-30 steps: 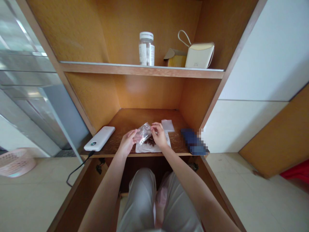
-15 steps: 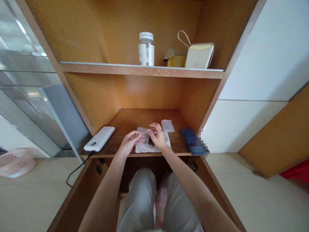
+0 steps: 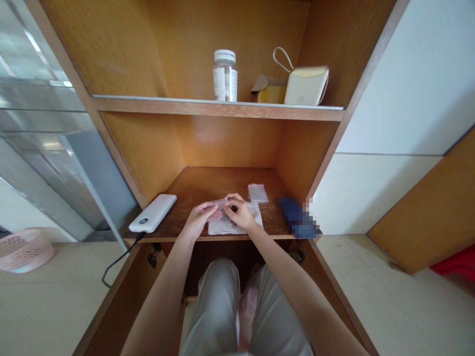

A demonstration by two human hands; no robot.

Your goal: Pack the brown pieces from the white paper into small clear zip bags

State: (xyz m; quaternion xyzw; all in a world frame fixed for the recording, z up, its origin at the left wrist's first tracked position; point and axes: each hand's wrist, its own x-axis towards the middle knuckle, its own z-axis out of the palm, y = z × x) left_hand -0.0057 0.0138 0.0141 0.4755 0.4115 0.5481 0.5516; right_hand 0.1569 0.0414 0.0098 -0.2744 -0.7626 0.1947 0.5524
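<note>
Clear bag (image 3: pixel 221 203) over white sheet (image 3: pixel 221 229), left part. Left hand (image 3: pixel 200 217) pinches it from sheet's left; right hand (image 3: pixel 240 213), above sheet, meets bag's right edge, grip unclear. Long axis unclear.

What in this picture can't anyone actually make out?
All in the head view:
Dark bits: partly hidden by the right hand, so no telling what they are.
Clear bag: partly covered by the left hand; contents unclear.
Jar label: print too small to read.
Blue item: blurred by pixelation.
Red thing: cut off by the right edge.
</note>
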